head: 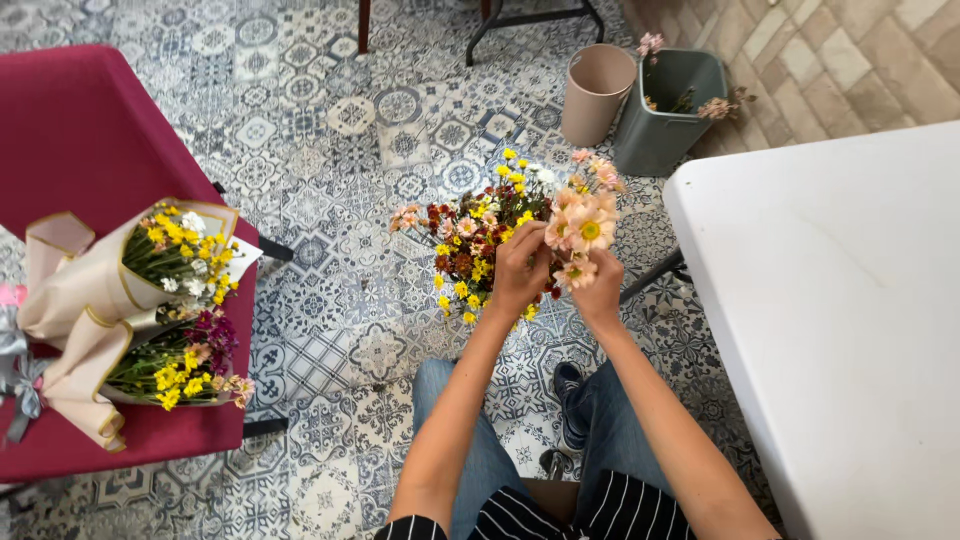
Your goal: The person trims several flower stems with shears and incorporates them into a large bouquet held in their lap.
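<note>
My left hand (520, 272) is closed around the stems of a loose bunch of flowers (480, 235) with yellow, dark red, white and pink blooms, held over the tiled floor in front of my knees. My right hand (600, 290) grips a few peach-pink daisies (585, 225) and presses them against the right side of the bunch. The stems below both hands are hidden.
Two wrapped bouquets (150, 310) in cream paper lie on a dark red chair (80, 140) at left. A white table (830, 320) fills the right side. A beige bin (597, 90) and a grey-green bin (668, 108) with flower scraps stand at the back.
</note>
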